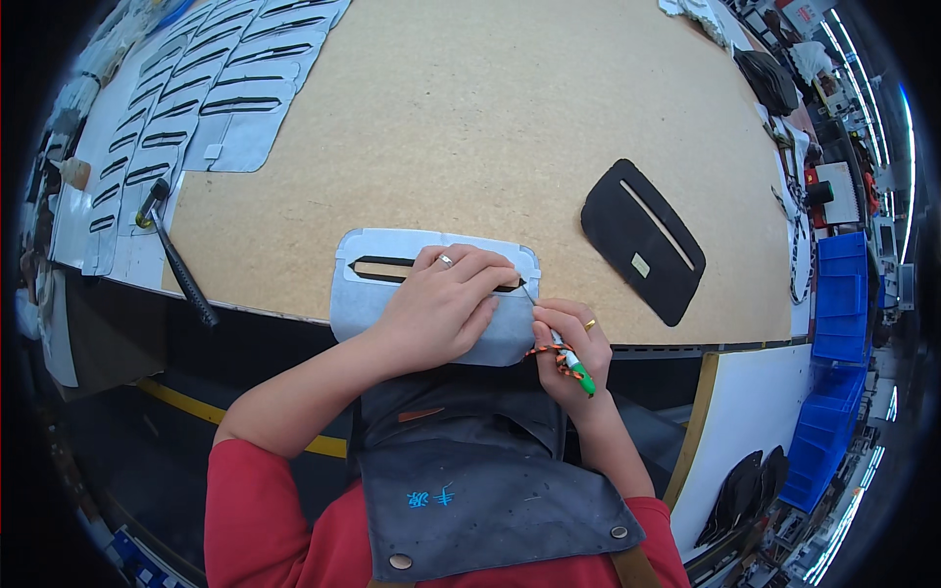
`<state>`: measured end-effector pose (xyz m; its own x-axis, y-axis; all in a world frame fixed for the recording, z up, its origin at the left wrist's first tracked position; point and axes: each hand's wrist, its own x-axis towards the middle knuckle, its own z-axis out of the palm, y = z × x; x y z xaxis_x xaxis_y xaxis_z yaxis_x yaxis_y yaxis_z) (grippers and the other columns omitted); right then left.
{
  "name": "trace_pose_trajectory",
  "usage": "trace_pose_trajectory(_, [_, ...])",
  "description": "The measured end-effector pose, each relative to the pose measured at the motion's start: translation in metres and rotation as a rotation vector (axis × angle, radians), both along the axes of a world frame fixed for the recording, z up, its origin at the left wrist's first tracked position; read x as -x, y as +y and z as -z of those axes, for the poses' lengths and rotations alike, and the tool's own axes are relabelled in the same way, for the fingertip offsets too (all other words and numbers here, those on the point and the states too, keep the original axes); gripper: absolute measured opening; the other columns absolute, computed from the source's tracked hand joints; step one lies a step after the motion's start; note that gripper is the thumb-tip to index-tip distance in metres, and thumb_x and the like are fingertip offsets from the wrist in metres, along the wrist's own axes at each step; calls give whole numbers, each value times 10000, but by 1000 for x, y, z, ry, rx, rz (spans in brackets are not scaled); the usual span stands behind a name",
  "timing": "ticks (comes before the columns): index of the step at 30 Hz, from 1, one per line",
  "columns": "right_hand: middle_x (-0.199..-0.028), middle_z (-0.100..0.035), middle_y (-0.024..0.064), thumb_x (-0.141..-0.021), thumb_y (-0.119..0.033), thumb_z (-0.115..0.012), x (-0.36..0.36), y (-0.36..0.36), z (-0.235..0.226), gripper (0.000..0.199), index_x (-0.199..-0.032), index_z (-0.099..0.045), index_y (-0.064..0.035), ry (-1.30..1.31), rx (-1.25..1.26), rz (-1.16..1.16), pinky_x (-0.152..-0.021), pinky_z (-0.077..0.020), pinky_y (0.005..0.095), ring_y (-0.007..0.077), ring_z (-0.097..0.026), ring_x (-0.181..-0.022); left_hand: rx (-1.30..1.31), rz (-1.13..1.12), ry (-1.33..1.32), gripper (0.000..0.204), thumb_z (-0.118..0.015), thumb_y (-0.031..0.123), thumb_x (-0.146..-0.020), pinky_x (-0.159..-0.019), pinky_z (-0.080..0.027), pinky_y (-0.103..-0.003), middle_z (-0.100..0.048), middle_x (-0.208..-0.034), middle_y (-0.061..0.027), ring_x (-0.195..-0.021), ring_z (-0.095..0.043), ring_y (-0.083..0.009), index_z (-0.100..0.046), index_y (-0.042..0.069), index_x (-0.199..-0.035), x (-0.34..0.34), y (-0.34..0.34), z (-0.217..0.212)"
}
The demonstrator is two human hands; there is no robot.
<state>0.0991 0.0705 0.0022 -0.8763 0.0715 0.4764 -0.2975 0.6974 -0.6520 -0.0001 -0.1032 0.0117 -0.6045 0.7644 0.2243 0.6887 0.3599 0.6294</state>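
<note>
Your left hand (441, 304) lay flat over the pale panel (355, 312), fingers close together and covering part of the panel's black-edged slot (382, 269). Your right hand (576, 353) was closed around a slim tool (584, 376) with a green-and-white handle and an orange-and-black cord (566, 365), its thin point at the slot's right end. The panel was at the near edge of the tabletop (461, 127), in front of your apron (470, 500). A black slotted panel (627, 240) lay to the right; a hammer (186, 269) rested leftward, near overlapping rows of pale slotted pieces (245, 132).
</note>
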Motion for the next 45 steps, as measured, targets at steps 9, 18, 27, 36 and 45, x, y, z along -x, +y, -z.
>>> trace_pose_trajectory(9, [-915, -625, 118, -742, 32, -675, 0, 0, -3, 194, -925, -624, -12, 16, -69, -9, -667, -492, 329, 265, -605, -777, 101, 49, 250, 264, -579, 107, -821, -902, -332, -387, -551, -1148, -14, -1093, -499, -209, -589, 117, -1085, -6, 3, 1])
trace_pose_trajectory(18, [-817, -620, 135, -923, -67, -547, -11, 16, 0, 110, -983, -590, 14, -85, 326, 183, -645, -503, 276, 180, -639, -739, 50, -50, 68, 398, -643, 219, -807, -950, -306, -386, -522, -1171, -101, -1103, -471, -257, -528, 72, -1159, -19, -2, -11])
trace_pose_trajectory(27, [-917, -638, 122, -975, -187, -478, -11, 11, -8, 243, -1076, -551, 22, -79, 373, 145, -746, -501, 278, 166, -628, -803, 73, -13, 268, 440, -634, 68, -673, -938, -314, -397, -516, -1164, -68, -1100, -481, -257, -511, 91, -1095, -45, 3, -1])
trace_pose_trajectory(36, [-1024, -618, 117, -983, -281, -469, 18, -11, -3, 353, -1140, -529, 30, -304, 1007, 9, -829, -481, 268, 165, -627, -909, -1324, -105, -706, 220, -411, 198, -991, -987, -442, -397, -561, -1136, -134, -1138, -545, -260, -427, 37, -1140, -36, -27, -72])
trace_pose_trajectory(45, [-697, -570, 9, -947, -147, -549, 41, -15, -23, 151, -935, -604, -7, -192, 820, 64, -557, -472, 208, 51, -537, -601, -1498, -363, -1086, 232, -425, 85, -961, -947, -455, -376, -547, -1186, -104, -1114, -546, -216, -448, 80, -1192, -24, -52, -26])
